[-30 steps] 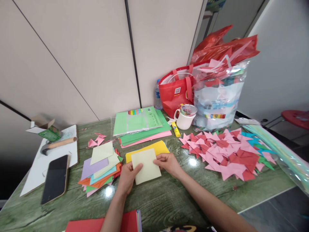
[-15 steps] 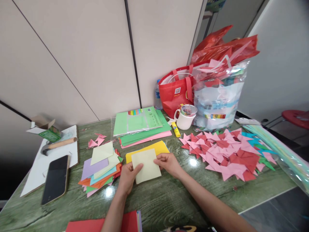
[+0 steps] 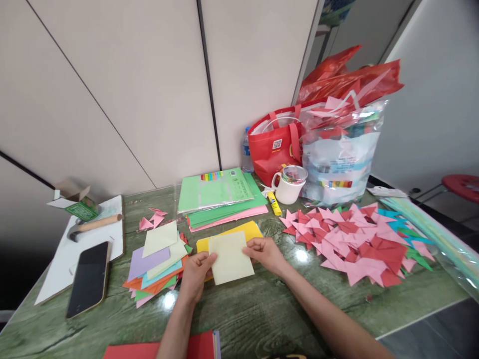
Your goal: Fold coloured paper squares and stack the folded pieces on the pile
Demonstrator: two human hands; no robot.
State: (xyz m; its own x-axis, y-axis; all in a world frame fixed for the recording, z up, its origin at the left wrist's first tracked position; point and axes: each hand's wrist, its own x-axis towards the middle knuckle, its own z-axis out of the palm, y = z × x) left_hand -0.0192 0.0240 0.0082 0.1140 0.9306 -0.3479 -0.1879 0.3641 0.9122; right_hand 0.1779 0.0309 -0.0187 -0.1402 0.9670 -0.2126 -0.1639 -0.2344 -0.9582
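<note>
A square sheet of pale cream paper (image 3: pixel 231 259) is held over the table, in front of a stack of yellow paper (image 3: pixel 247 229). My left hand (image 3: pixel 195 275) pinches its left edge with the thumb on top. On the opposite side my right hand (image 3: pixel 266 254) grips the right edge between thumb and fingers. Left of my hands lies a loose pile of coloured paper squares (image 3: pixel 149 262), a cream one uppermost. To the right spreads a heap of folded pink and red paper pieces (image 3: pixel 348 239).
Green paper packs (image 3: pixel 215 192) lie behind my hands. Beside them are a yellow glue stick (image 3: pixel 274 204), a white mug (image 3: pixel 288 192) and a red bag (image 3: pixel 275 154). A phone (image 3: pixel 89 279) and a hammer (image 3: pixel 95 225) sit left; red paper (image 3: pixel 130 350) lies at the near edge.
The cream sheet has turned slightly and sits a little further right in the view. My left thumb has slid out to the sheet's left edge. The whole view has shifted slightly.
</note>
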